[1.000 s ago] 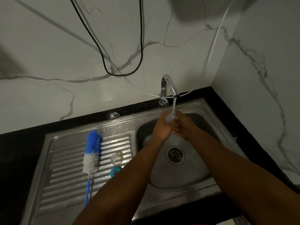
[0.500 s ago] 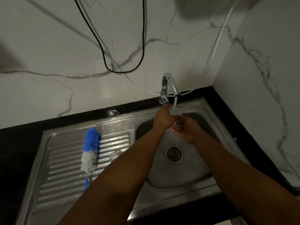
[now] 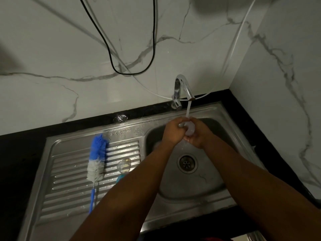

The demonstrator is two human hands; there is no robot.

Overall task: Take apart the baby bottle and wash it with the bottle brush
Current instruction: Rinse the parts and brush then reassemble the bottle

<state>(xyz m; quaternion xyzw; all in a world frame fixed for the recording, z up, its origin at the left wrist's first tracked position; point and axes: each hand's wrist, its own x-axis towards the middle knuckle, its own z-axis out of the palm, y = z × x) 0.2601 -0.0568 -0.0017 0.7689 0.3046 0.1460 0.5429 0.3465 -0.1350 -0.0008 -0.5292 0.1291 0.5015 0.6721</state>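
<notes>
My left hand (image 3: 173, 132) and my right hand (image 3: 199, 136) meet over the sink basin (image 3: 213, 180), both curled round a small clear bottle part (image 3: 189, 128). Water from the chrome tap (image 3: 184, 87) runs straight onto that part; what kind of part it is I cannot tell. The blue and white bottle brush (image 3: 97, 159) lies untouched on the ribbed drainboard (image 3: 69, 180). Beside the brush sits a clear dome-shaped bottle piece (image 3: 123, 165), and a teal ring (image 3: 119, 178) shows just at the edge of my left forearm.
The drain (image 3: 187, 162) is in the basin's middle. Black countertop (image 3: 20, 153) borders the steel sink on the left and back. Marble walls close in behind and at right. A black cable (image 3: 132, 72) and a thin white hose (image 3: 232, 54) hang on the back wall.
My right hand has risen from below and closed in on the clear part. Both hands have shifted slightly toward me under the stream. The brush and drainboard pieces have not moved.
</notes>
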